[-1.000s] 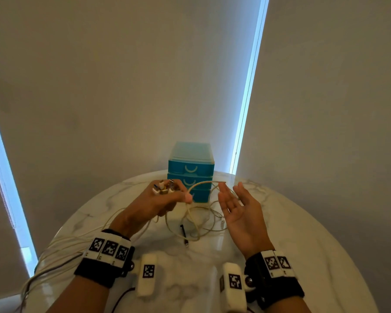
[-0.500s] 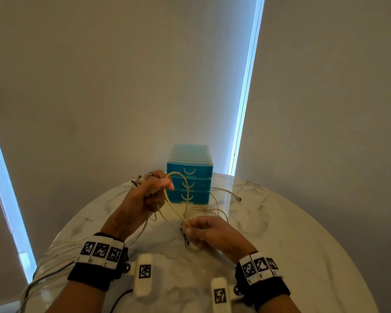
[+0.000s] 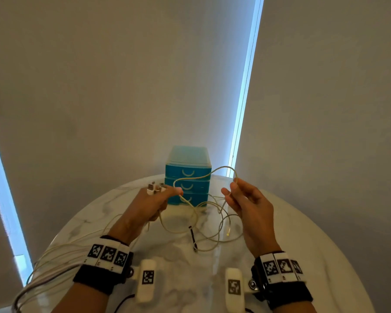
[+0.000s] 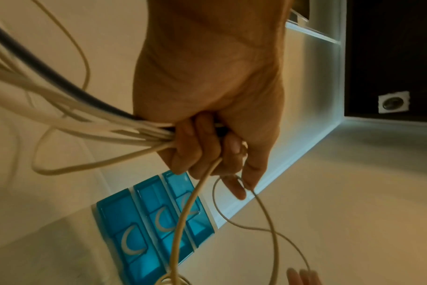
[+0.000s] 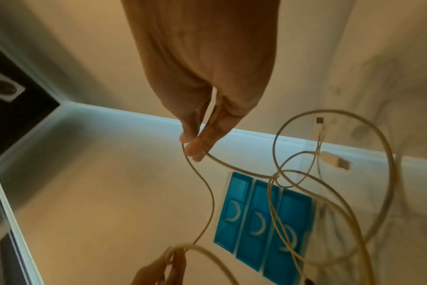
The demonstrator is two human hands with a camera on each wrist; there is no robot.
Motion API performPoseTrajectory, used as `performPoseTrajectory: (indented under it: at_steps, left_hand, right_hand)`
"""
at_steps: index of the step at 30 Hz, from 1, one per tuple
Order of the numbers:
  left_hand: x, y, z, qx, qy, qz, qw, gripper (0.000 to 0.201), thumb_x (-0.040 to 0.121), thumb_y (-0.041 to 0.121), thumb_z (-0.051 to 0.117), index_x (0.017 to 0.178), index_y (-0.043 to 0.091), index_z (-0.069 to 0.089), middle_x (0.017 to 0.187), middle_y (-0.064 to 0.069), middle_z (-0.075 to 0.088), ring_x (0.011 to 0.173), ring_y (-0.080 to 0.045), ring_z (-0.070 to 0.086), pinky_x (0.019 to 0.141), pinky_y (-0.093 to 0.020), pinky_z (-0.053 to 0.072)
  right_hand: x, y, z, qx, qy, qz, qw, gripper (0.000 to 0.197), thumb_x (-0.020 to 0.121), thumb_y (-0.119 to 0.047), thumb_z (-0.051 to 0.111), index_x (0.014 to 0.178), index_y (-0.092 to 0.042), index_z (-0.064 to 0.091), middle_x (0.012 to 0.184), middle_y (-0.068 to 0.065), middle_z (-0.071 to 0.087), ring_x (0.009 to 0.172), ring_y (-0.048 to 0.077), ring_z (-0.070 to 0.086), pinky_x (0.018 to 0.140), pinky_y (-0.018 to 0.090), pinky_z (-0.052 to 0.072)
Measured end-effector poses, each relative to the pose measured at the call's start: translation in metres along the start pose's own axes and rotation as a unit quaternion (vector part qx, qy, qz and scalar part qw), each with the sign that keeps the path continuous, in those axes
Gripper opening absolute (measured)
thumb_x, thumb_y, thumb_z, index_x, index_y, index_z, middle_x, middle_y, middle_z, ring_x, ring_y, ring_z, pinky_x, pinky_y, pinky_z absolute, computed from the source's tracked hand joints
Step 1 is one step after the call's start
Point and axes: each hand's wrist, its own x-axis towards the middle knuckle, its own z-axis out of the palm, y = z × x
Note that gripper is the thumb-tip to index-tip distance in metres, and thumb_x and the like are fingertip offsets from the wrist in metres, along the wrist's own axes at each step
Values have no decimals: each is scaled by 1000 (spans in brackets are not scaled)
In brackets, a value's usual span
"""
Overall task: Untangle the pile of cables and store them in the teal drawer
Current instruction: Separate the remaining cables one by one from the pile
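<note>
A teal three-drawer unit [image 3: 187, 175] [image 4: 154, 221] [image 5: 258, 217] stands at the table's far edge, all drawers closed. My left hand [image 3: 155, 199] [image 4: 207, 150] grips a bundle of cream cables [image 4: 81, 119] with plug ends [image 3: 155, 188] sticking out above the fist. My right hand [image 3: 237, 193] [image 5: 195, 146] pinches one thin cream cable [image 3: 203, 176] [image 5: 207, 192], raised in front of the drawers. That cable arches between both hands. Its loops [image 3: 212, 224] hang tangled down to the table.
The round white marble table [image 3: 291, 233] carries loose cable loops and a black connector [image 3: 192, 237] in the middle. More cables [image 3: 54, 260] trail off the table's left edge. A wall corner stands right behind the drawers.
My right hand rose from the table, pinching one cable, and moved right, drawing it out from the left hand's bundle. The left hand stayed about where it was.
</note>
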Motion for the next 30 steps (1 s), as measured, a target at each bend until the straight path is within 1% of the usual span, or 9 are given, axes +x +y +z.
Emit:
performPoseTrajectory:
  at_steps: [3, 7, 12, 16, 19, 23, 25, 27, 30]
  left_hand:
    - [-6, 3, 13, 112, -27, 0, 993, 24, 87, 47, 84, 101, 27, 84, 55, 15, 55, 50, -3, 42, 46, -19, 33]
    - [-17, 11, 28, 135, -117, 38, 983, 26, 93, 30, 81, 119, 34, 79, 62, 31, 67, 59, 11, 60, 49, -5, 39]
    - [-16, 6, 35, 163, -119, 78, 976, 20, 89, 41, 84, 107, 32, 82, 96, 18, 81, 79, 7, 71, 65, -10, 49]
    - [-13, 8, 27, 84, -36, 81, 993, 20, 94, 44, 78, 102, 26, 82, 72, 14, 74, 58, 2, 59, 51, -14, 42]
    - [-9, 7, 12, -26, -27, 84, 996, 31, 94, 47, 76, 104, 18, 84, 60, 6, 44, 54, -10, 31, 49, -27, 22]
    - [-5, 10, -5, -199, -28, 85, 976, 27, 93, 45, 72, 98, 20, 82, 69, -1, 17, 60, -16, 10, 50, -30, 9]
    - [-5, 12, -10, -249, -36, 77, 965, 24, 94, 44, 68, 94, 23, 81, 63, 5, 21, 59, -12, 10, 50, -27, 8]
    - [-5, 13, -12, -258, -43, 68, 963, 24, 91, 45, 68, 91, 24, 81, 60, 8, 25, 55, -8, 12, 50, -27, 9]
    - [-8, 12, -6, -229, -61, 58, 970, 24, 91, 45, 69, 87, 25, 82, 59, 9, 27, 51, -5, 18, 51, -28, 9]
  right_hand:
    - [-4, 1, 4, 14, -28, 36, 999, 31, 95, -15, 79, 124, -7, 73, 117, 10, 80, 109, 25, 78, 84, 31, 64]
    - [-8, 0, 15, -24, -69, 45, 996, 31, 91, -25, 81, 121, -15, 77, 112, 4, 82, 103, 16, 78, 76, 29, 56]
    - [-9, 7, 19, 23, -77, 65, 995, 28, 96, -20, 76, 122, -8, 74, 112, 13, 81, 107, 24, 78, 78, 27, 63]
    - [-5, 20, 11, -47, -124, 132, 982, 32, 106, -34, 64, 124, -8, 69, 114, 10, 81, 108, 24, 78, 95, 40, 61]
    - [1, 45, 2, -230, -131, 161, 951, 32, 103, -39, 68, 115, -9, 75, 101, 10, 78, 84, 16, 75, 78, 34, 62]
    - [16, 58, -16, -315, -9, 119, 942, 54, 92, -43, 75, 136, -15, 63, 123, 5, 69, 108, 21, 72, 101, 49, 60]
    - [16, 53, -20, -305, 13, 81, 949, 28, 97, -31, 73, 123, -24, 68, 121, 1, 72, 102, 21, 75, 97, 48, 62]
    - [8, 49, -13, -298, -34, 48, 953, 16, 98, -20, 73, 113, -25, 73, 110, 0, 78, 89, 16, 78, 85, 41, 66]
    - [-5, 50, 10, -354, -164, 13, 921, 37, 94, -20, 79, 126, -36, 70, 105, -4, 75, 87, 15, 76, 78, 32, 65]
